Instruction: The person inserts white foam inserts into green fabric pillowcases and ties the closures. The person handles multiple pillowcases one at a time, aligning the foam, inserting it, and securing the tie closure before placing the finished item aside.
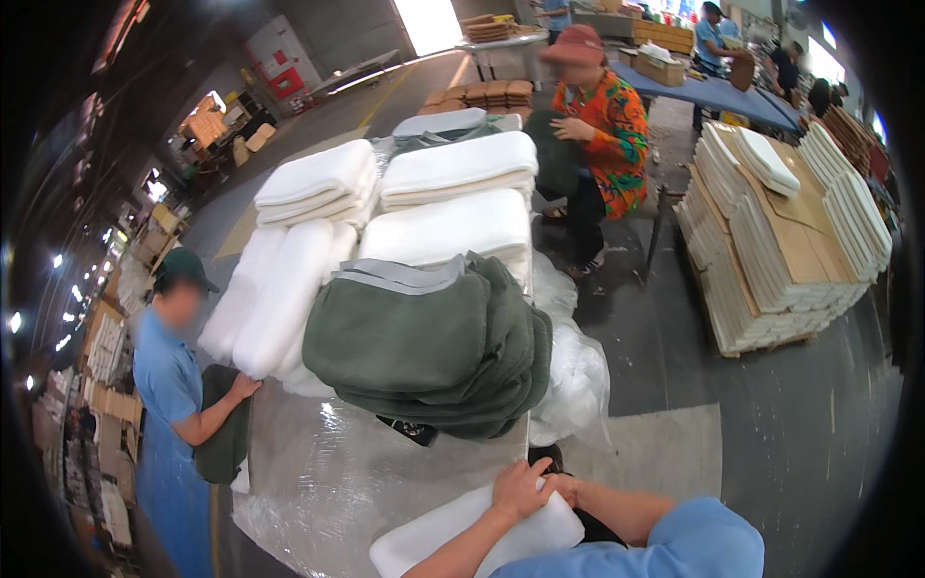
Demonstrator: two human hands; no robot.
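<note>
A white foam pad (443,532) lies at the near edge of the plastic-covered table (318,482). My left hand (520,489) is closed over the pad's far right end. Right beside it, my right hand (565,488) is closed at the same end, its fingertips partly hidden. Something dark (546,457) shows just past my hands, too little of it to name. Farther up the table sits a pile of dark green fabric covers (405,332) with grey edging. Stacks of folded white pads (448,231) stand behind that pile.
At the left, a person in blue (169,385) holds a green cover (224,424) by the table. Another person, in a patterned top (617,125), handles a green cover beyond it. Clear plastic (573,376) hangs at the table's right. A pallet of white panels (771,260) stands farther right.
</note>
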